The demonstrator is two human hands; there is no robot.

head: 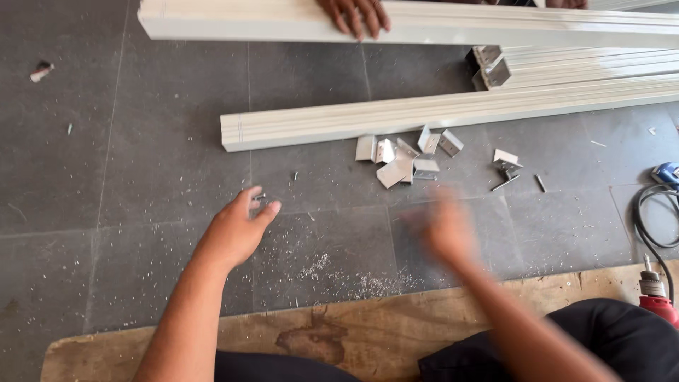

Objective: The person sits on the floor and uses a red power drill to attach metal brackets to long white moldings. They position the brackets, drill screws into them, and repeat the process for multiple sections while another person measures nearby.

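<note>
Nearest me, I see a worn wooden board [368, 332] lying along the bottom edge of the floor [106, 177], my dark-clothed knees over it. At the right edge stands a red drill [656, 301] with a black cable [647, 219] looping beyond it.

My left hand [237, 230] rests low over the grey floor tiles, its fingers [267, 209] pinching a small screw [260, 198] at the tips; I cannot tell which way the screw points. My right hand [445, 230] is blurred, and I cannot tell whether its fingers are open or closed.

Beyond the hands lies a cluster of small metal brackets [407, 159], with loose screws [523, 177] to its right. Behind them a long cream profile [424, 117] runs left to right, rising slightly rightward. At the far edge, another person's hand [353, 14] rests on a second cream profile [247, 21] with the same long axis.
</note>
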